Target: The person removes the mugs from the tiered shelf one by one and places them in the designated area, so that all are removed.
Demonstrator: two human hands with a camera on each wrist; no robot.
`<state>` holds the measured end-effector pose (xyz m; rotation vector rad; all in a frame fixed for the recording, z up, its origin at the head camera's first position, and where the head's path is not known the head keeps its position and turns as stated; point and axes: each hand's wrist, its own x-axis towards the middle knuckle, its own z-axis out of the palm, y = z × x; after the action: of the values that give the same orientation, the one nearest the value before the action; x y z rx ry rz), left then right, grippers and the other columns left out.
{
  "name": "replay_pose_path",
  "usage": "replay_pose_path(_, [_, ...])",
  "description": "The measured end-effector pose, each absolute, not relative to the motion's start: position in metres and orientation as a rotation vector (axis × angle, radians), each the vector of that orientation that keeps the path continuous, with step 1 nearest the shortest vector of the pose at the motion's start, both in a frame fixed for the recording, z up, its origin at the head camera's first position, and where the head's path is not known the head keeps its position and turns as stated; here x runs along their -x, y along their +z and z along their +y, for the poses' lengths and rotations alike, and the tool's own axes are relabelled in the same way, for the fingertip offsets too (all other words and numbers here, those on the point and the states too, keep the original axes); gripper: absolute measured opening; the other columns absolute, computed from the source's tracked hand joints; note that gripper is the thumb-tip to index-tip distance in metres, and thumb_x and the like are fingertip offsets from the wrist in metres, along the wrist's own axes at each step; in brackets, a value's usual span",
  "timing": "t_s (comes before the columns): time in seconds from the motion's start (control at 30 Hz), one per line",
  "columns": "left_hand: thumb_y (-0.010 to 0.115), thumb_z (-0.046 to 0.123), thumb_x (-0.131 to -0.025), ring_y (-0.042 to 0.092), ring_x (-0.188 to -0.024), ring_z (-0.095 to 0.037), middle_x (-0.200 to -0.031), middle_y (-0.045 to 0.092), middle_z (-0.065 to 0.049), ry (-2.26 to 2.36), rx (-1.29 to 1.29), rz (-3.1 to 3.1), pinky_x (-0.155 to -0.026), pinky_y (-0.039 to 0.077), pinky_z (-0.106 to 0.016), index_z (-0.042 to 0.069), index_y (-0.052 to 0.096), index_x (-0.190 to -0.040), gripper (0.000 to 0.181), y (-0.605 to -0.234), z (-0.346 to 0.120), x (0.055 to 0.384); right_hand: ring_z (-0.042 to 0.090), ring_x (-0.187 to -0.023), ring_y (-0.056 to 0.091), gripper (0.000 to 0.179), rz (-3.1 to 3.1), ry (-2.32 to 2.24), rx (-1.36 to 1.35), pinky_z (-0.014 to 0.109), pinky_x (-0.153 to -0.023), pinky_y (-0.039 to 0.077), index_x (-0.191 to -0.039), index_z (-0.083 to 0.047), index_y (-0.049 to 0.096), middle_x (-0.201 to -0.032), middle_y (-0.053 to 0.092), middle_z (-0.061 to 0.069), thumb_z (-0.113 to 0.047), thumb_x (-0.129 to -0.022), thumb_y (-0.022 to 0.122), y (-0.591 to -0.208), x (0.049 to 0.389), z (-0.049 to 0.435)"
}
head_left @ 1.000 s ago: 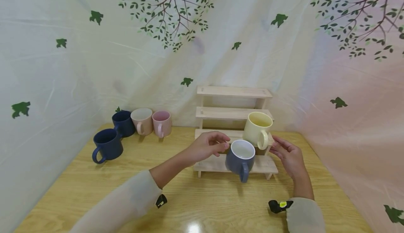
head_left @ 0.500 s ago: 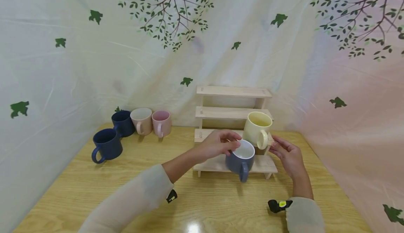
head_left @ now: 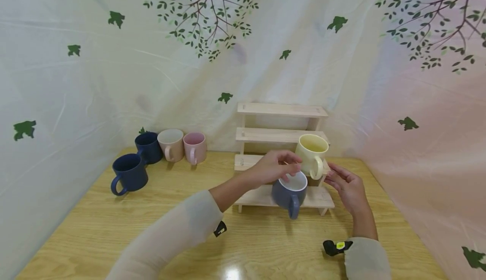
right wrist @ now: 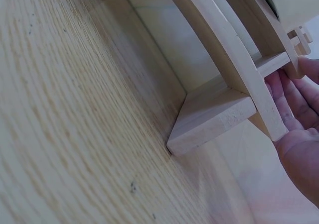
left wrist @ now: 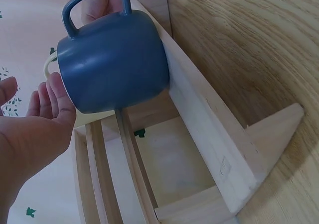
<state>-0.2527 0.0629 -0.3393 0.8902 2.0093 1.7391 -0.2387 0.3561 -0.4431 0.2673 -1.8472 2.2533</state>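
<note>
A tiered wooden shelf rack (head_left: 281, 135) stands at the back of the table. On its lowest tier sits a grey-blue mug (head_left: 286, 197) with a white inside, handle toward me. My left hand (head_left: 275, 166) hovers over the mug's rim, fingers loosely bent. The left wrist view shows the fingers (left wrist: 60, 97) right at the rim and the thumb apart. A yellow mug (head_left: 305, 157) stands one tier higher, at the right end. My right hand (head_left: 350, 189) grips the rack's right side, fingers behind the tier end in the right wrist view.
Two navy mugs (head_left: 130, 176), a beige mug (head_left: 174, 147) and a pink mug (head_left: 197, 149) stand at the table's back left. A leaf-printed cloth (head_left: 182, 86) hangs close behind the rack. The wooden table (head_left: 265, 246) stretches out in front.
My left hand has moved right, from the left of the grey-blue mug to over its rim. The right hand has stayed at the rack's side, and the mugs have not visibly moved.
</note>
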Motion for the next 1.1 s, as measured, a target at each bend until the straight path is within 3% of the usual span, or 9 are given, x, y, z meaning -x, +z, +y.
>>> replay_pose_path(0.2, [0.07,0.016,-0.098,0.071,-0.092,-0.028,-0.1,0.069,-0.003,1.728,-0.902,1.992,-0.073,0.063,-0.033,-0.002,0.067,-0.125,0.033,-0.34,0.074,0.256,0.012,-0.099,0.073,0.035,-1.836,2.26,-0.277,0.029,-0.089,0.059,-0.135,0.01,0.059,-0.113,0.073,-0.002,0.001,-0.101,0.06,-0.444,0.241,0.358])
replay_pose_path(0.33, [0.069,0.016,-0.099,0.071,-0.095,-0.031,-0.107,0.071,-0.008,1.702,-0.915,1.984,-0.076,0.063,-0.034,-0.002,0.068,-0.125,0.032,-0.339,0.081,0.259,0.012,-0.098,0.073,0.034,-1.821,2.266,-0.293,0.03,-0.09,0.059,-0.135,0.011,0.06,-0.113,0.074,-0.001,0.003,-0.102,0.058,-0.444,0.241,0.358])
replay_pose_path(0.53, [0.068,0.015,-0.1,0.072,-0.089,-0.021,-0.117,0.072,-0.019,1.706,-0.844,1.915,-0.078,0.062,-0.033,-0.002,0.07,-0.123,0.03,-0.337,0.09,0.259,0.012,-0.1,0.073,0.038,-1.845,2.259,-0.3,0.03,-0.091,0.058,-0.138,0.014,0.055,-0.115,0.073,-0.001,0.001,-0.102,0.058,-0.442,0.239,0.357])
replay_pose_path(0.63, [0.068,0.014,-0.1,0.07,-0.087,-0.016,-0.114,0.073,-0.016,1.714,-0.803,1.884,-0.078,0.062,-0.032,-0.003,0.07,-0.123,0.029,-0.336,0.096,0.26,0.012,-0.101,0.072,0.04,-1.855,2.264,-0.303,0.03,-0.091,0.058,-0.14,0.015,0.052,-0.116,0.073,-0.001,0.0,-0.103,0.058,-0.442,0.238,0.356])
replay_pose_path(0.87, [0.067,0.011,-0.101,0.072,-0.1,-0.026,-0.107,0.075,-0.014,1.746,-0.7,1.797,-0.078,0.063,-0.032,-0.007,0.069,-0.122,0.028,-0.339,0.109,0.261,0.012,-0.1,0.072,0.04,-1.843,2.279,-0.311,0.03,-0.092,0.058,-0.139,0.015,0.052,-0.115,0.073,0.0,0.0,-0.103,0.058,-0.442,0.238,0.357])
replay_pose_path(1.1, [0.063,0.005,-0.101,0.068,-0.098,-0.022,-0.098,0.07,-0.007,1.785,-0.648,1.675,-0.083,0.062,-0.032,-0.013,0.065,-0.123,0.028,-0.34,0.118,0.26,0.013,-0.098,0.073,0.035,-1.832,2.289,-0.296,0.03,-0.092,0.058,-0.136,0.009,0.06,-0.114,0.073,0.0,0.0,-0.102,0.059,-0.442,0.238,0.357])
